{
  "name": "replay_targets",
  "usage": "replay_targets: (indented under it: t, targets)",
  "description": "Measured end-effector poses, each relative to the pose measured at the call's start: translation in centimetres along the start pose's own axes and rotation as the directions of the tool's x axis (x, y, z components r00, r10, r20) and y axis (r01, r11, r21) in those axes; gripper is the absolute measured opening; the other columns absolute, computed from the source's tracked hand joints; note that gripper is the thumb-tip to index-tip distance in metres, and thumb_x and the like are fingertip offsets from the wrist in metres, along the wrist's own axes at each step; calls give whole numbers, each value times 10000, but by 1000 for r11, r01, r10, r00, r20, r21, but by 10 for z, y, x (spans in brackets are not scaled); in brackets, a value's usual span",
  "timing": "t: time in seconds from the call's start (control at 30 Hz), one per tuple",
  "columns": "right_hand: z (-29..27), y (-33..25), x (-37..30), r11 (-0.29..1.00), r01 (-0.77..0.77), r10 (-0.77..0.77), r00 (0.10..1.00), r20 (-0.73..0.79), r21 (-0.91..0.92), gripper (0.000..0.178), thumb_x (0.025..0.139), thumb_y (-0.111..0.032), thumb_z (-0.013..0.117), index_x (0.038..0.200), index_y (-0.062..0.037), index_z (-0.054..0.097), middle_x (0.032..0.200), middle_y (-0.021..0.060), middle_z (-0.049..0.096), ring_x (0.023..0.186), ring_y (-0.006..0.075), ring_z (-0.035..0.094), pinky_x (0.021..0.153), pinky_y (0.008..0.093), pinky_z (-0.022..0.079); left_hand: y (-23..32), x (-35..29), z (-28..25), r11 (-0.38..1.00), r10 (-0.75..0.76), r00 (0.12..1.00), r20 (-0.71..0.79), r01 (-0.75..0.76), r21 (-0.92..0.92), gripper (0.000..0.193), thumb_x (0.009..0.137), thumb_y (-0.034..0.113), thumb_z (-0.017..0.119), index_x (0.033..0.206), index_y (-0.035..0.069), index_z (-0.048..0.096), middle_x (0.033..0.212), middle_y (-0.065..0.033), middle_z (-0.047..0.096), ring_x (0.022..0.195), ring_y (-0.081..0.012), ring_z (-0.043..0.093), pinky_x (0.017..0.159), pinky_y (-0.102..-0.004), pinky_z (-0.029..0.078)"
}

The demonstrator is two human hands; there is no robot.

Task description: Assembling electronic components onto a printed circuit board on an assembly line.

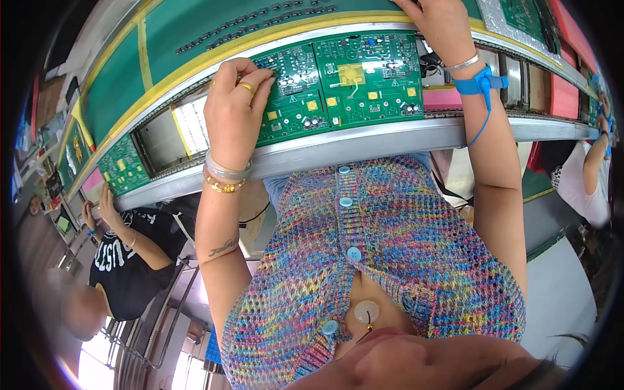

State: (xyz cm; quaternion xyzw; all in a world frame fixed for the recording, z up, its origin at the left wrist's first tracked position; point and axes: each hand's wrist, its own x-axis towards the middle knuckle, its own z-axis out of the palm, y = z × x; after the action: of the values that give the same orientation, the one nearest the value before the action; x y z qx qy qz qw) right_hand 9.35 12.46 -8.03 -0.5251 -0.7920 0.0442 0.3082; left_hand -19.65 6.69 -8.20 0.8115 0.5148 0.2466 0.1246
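Observation:
Two populated green circuit boards lie side by side on the rail track: a left board (289,97) and a right board (370,78) with a square of yellow tape on it. My left hand (235,107) is over the left board's outer edge. Its thumb and forefinger are pinched together at the board's upper left; whatever they hold is too small to make out. Beyond the boards, my right hand (442,29) reaches over the far rail toward the green mat (364,8). Its fingertips run past the picture's top edge, so their grip is hidden.
Rows of small black components (253,26) lie on the mat. The near metal rail (390,134) runs in front of me. A blue wrist strap (481,84) with a cord is on my right wrist. Further left, a co-worker's hands (107,208) are beside another board (120,166).

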Motion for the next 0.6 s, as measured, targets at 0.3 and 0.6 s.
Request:
replay_targets:
  t: [0.3, 0.6]
  targets:
    - [0, -1, -2, 995, -75, 74, 997, 22, 62, 145, 750, -65, 660, 876, -13, 613, 797, 112, 563, 790, 299, 558, 704, 361, 456, -4, 6, 7, 993, 42, 999, -2, -42, 110, 106, 733, 82, 730, 822, 43, 689, 876, -48, 578, 735, -219, 578, 633, -325, 476]
    - [0, -2, -3, 995, -68, 68, 998, -3, 75, 127, 756, -56, 648, 872, -14, 616, 792, 113, 564, 790, 298, 559, 707, 357, 459, 0, 2, 3, 980, 99, 994, 46, -106, 167, 120, 728, 60, 723, 839, 31, 689, 864, -49, 568, 747, -218, 562, 651, -327, 469]
